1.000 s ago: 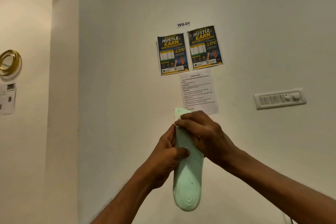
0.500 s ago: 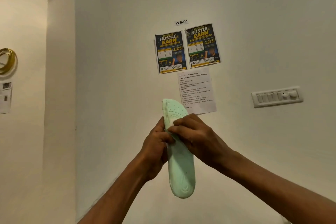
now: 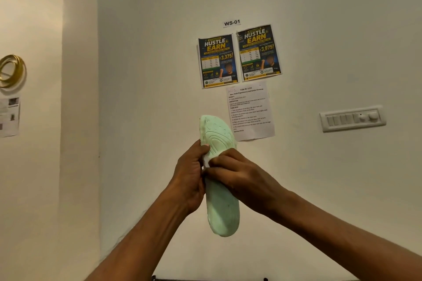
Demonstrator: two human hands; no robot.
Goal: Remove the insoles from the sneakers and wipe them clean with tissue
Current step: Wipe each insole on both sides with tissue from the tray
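Note:
A pale green insole (image 3: 222, 207) is held upright in front of the wall, ribbed underside facing me, toe end up. My left hand (image 3: 190, 180) grips its left edge at mid-length. My right hand (image 3: 239, 178) lies across the insole's middle, pressing a small white tissue (image 3: 206, 161) against it; only a corner of the tissue shows between the two hands. No sneakers are in view.
The wall ahead carries two dark posters (image 3: 238, 56), a printed task sheet (image 3: 250, 109) and a switch panel (image 3: 352, 118) at right. A gold ring ornament (image 3: 11, 70) and a paper hang on the left wall. A dark edge (image 3: 210, 279) shows at the bottom.
My right hand with the tissue has slid down the insole from the toe end to the middle, uncovering the ribbed toe part. My left hand kept its grip.

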